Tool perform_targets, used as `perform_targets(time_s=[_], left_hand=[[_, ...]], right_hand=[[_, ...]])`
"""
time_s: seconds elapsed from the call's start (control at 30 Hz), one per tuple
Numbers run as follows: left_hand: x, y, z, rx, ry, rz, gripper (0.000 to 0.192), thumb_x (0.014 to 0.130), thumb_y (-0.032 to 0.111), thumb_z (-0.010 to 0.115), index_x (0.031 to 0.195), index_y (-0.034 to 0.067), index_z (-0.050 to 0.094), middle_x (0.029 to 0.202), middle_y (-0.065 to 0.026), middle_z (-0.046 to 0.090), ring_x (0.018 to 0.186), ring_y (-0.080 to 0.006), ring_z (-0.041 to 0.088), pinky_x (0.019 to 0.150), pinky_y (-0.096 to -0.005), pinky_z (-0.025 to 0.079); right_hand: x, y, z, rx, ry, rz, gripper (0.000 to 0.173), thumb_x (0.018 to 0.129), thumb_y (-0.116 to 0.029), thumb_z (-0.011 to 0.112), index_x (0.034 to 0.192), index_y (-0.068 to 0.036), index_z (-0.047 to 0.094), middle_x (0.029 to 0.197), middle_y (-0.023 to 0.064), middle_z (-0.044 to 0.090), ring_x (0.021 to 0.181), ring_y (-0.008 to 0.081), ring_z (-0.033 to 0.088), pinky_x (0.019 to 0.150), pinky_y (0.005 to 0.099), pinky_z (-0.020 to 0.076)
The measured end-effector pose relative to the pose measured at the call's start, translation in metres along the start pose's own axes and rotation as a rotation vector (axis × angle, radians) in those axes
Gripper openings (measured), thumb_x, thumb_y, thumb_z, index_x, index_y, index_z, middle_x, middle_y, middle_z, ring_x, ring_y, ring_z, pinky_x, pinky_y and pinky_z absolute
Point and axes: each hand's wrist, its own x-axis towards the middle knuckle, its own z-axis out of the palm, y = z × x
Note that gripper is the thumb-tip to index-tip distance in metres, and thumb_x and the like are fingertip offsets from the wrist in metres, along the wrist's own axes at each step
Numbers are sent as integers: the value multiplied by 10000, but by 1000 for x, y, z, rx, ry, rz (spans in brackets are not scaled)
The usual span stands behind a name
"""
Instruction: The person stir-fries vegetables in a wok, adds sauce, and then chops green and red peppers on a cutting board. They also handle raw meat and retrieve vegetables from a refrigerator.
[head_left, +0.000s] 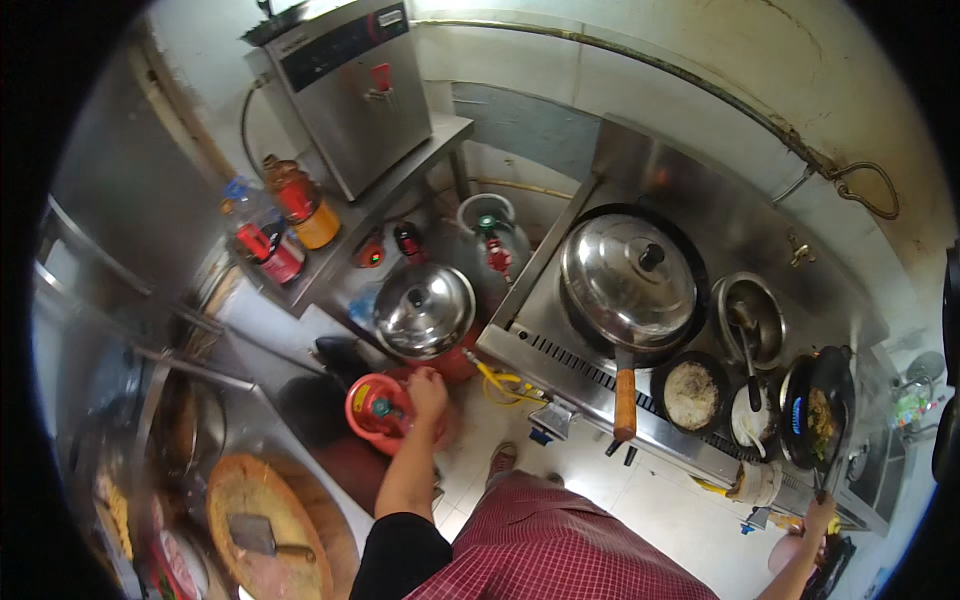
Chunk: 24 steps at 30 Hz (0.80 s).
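My left hand (426, 394) is over the right side of a red plastic bucket (358, 420); whether its curled fingers grip anything cannot be told. A green-capped item (382, 407) is inside the bucket. At the far right, my right hand (819, 514) is closed around the handle of a black wok (838, 375). The wok is tilted beside a burner with a blue flame and holds cooked food with green bits (819, 424). A metal utensil lies along its right side, its lower end near that hand.
A large lidded wok (630, 277), a steel bowl with a ladle (780, 322) and small pans (691, 394) stand on the steel range. Left are a lidded pot (424, 311), bottles (309, 214) and a cleaver (252, 533) on a round chopping board (259, 480). Yellow hose (499, 379) hangs by the range.
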Motion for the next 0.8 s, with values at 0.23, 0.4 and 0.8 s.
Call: perform_targets(time_s=[0.23,0.4,0.8], left_hand=[[185,-138,99,171,-299,393,417,791,127,592,1192,12,578,1122,-248,592,1009,-419,582,940,-505,448],[227,-160,150,196,-377,46,548,940,172,585,1443,36,413,1445,-256,369,1223,-431,475,1041,-452,416],[242,-91,113,486,-657,239,397,923,259,597,1174,-47,622,1096,-238,644,979,-400,630,800,-508,535]], right_hand=[[-87,-70,-60,815,7,209,193,885,-22,581,1061,42,628,562,60,505,383,160,464,346,315,358],[-115,-143,-101,895,-11,585,75,870,2,553,898,17,620,583,109,562,418,197,521,372,340,396],[-130,-207,-102,1058,-98,558,394,931,-56,573,1320,-28,512,680,42,538,490,113,512,392,268,404]])
